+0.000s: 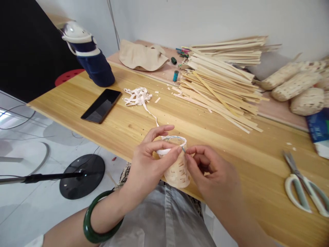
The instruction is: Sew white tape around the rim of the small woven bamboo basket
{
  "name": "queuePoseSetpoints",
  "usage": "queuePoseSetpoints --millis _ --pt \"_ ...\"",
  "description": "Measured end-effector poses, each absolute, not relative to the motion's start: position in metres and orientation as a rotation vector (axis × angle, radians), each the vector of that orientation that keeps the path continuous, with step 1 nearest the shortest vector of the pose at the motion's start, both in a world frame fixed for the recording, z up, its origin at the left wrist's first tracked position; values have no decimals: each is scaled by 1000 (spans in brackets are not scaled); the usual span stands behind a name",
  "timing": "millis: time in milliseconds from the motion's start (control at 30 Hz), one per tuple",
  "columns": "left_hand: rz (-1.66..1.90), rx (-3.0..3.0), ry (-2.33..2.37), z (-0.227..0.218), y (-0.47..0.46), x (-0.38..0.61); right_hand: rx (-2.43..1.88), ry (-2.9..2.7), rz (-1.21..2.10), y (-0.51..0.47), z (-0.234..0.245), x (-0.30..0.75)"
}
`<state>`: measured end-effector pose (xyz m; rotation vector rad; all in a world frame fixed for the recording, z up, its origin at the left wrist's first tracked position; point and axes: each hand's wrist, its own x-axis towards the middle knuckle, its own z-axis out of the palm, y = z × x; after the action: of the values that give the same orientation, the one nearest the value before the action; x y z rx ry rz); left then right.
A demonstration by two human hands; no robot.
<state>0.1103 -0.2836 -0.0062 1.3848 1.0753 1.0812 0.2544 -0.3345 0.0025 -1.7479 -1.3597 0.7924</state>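
Note:
A small woven basket (177,175) of pale strips stands upright at the table's near edge. My left hand (154,154) grips its rim, thumb on the near side and fingers across the top. White ribbon (164,151) lies along the rim under these fingers and trails back to a loose heap (137,96). Blue-green stitches show on the rim. My right hand (209,164) is closed in a pinch just right of the rim, at a blue-green thread (183,150). Whether a needle is in the pinch I cannot tell.
A phone (101,105) and a blue-covered bottle (95,65) stand left on the wooden table (231,151). Behind are a thread spool (175,75), a beige cloth item (142,55) and flat strips (218,85). Scissors (299,181) and woven pieces (298,82) lie right.

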Motion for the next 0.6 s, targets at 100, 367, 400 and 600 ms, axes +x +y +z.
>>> queuePoseSetpoints --millis 100,367,400,600 --pt "1124 1404 1070 -4 -285 113 -1744 -1385 779 -332 7 257" --pt "1122 1433 1061 1 -290 116 -1714 -1575 742 -327 9 262" --pt "1117 1440 1065 1 -290 116 -1712 -1572 729 -327 7 263" --pt "1048 1387 1063 -2 -284 111 -1741 -1361 869 -324 6 269"
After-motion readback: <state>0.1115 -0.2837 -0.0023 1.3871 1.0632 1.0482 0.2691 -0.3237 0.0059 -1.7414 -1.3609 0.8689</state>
